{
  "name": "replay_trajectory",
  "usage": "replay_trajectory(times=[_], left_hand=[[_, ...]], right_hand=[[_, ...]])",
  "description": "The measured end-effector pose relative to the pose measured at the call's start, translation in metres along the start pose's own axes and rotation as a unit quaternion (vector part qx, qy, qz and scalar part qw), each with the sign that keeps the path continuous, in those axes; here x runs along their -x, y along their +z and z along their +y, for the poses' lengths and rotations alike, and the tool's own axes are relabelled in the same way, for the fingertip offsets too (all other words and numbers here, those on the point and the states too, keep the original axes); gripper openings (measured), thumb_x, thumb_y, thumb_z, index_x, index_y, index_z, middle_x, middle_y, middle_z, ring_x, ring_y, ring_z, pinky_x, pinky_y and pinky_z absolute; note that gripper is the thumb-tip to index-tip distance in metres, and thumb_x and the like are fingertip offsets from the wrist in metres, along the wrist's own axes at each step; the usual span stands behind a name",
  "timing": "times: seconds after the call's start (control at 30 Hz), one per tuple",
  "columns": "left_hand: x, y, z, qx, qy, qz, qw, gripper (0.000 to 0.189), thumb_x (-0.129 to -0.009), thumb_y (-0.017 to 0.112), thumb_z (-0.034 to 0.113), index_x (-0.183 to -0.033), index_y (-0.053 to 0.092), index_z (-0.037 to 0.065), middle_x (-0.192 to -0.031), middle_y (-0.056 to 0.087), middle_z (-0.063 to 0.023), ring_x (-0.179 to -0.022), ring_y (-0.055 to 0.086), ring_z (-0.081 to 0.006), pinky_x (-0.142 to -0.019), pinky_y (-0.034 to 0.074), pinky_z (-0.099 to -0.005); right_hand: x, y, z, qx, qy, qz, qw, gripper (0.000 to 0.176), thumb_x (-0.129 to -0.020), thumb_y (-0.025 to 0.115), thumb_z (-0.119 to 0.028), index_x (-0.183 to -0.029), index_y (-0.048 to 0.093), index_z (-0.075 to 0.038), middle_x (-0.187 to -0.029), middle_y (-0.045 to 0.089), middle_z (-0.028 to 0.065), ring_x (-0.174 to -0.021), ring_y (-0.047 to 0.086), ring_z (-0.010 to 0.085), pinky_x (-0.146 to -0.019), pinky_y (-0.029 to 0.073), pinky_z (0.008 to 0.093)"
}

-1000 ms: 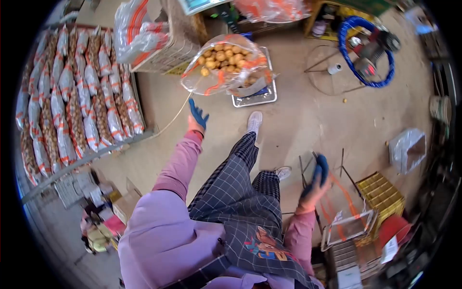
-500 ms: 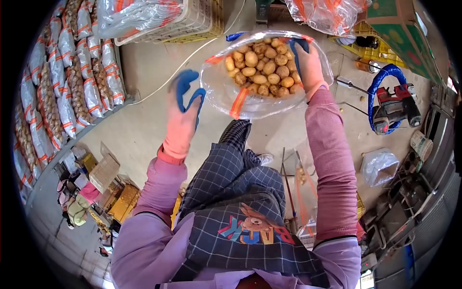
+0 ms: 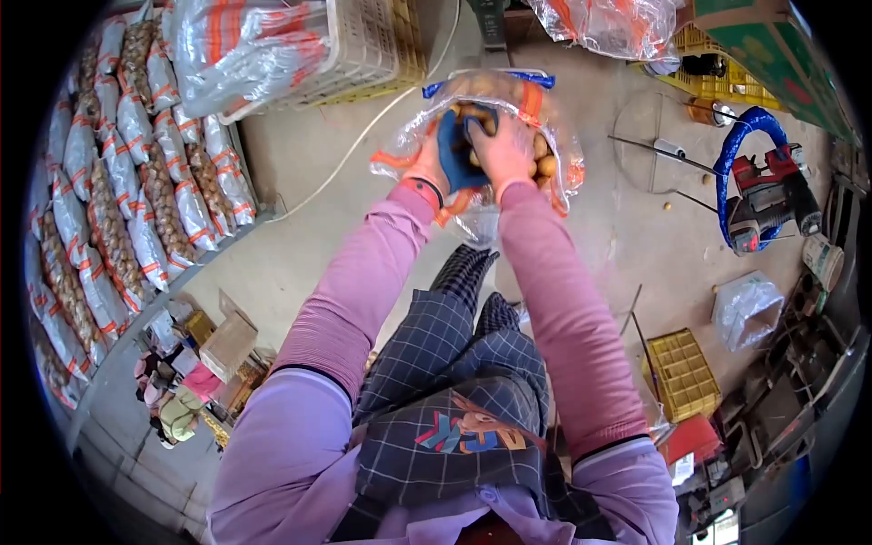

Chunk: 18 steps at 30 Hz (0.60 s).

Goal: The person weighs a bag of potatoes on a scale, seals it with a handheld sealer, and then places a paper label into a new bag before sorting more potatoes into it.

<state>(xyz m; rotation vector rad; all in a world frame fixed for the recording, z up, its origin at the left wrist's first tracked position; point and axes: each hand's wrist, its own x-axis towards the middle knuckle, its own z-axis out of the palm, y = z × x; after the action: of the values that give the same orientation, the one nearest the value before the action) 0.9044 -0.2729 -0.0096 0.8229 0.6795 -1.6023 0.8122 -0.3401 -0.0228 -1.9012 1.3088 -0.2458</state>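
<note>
A clear plastic bag (image 3: 559, 136) with orange stripes stands open in front of me, with potatoes (image 3: 546, 165) inside. Both my hands wear orange and blue gloves. My left hand (image 3: 443, 159) is at the bag's left side, its blue palm turned toward the potatoes. My right hand (image 3: 500, 145) is over the bag's mouth, close beside the left, with its fingertips curled down among the potatoes. What each hand's fingers hold is hidden. Blue metal parts (image 3: 536, 78) show behind the bag.
Filled bags (image 3: 156, 182) lie stacked at the left. A crate (image 3: 372, 54) bears plastic bags at the upper left. A blue-wrapped ring with a red and black tool (image 3: 767, 195) is at the right, near wire rods. A yellow crate (image 3: 683, 374) stands lower right; people (image 3: 177, 400) are at lower left.
My left hand has moved right to the bag, and my right hand has moved left from its right rim to its mouth. The bag's opening is narrower and the view has shifted.
</note>
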Motion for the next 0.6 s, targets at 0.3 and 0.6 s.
replay_trajectory(times=[0.3,0.6], left_hand=[[0.061,0.006,-0.083,-0.117,0.26,-0.03,0.958,0.033,-0.097,0.042,0.03,-0.119,0.053,0.009,-0.111,0.059,-0.0087,-0.102,0.057,-0.0196,-0.09,0.047,-0.0311],[0.182,0.088,-0.37,-0.322,0.245,-0.149,0.902,0.025,-0.094,0.05,0.019,-0.112,0.054,0.002,-0.11,0.057,-0.0058,-0.102,0.054,-0.0139,-0.088,0.046,-0.0281]], right_hand=[[0.095,-0.051,-0.033,-0.305,-0.036,0.149,0.94,0.032,-0.073,0.068,-0.018,-0.102,0.063,-0.005,-0.1,0.063,0.0158,-0.093,0.06,0.033,-0.083,0.047,0.0389],[0.329,-0.251,0.058,-0.459,-0.015,0.337,0.822,0.038,-0.082,0.066,-0.024,-0.11,0.056,-0.001,-0.105,0.061,0.0101,-0.094,0.058,0.0231,-0.087,0.046,0.0328]])
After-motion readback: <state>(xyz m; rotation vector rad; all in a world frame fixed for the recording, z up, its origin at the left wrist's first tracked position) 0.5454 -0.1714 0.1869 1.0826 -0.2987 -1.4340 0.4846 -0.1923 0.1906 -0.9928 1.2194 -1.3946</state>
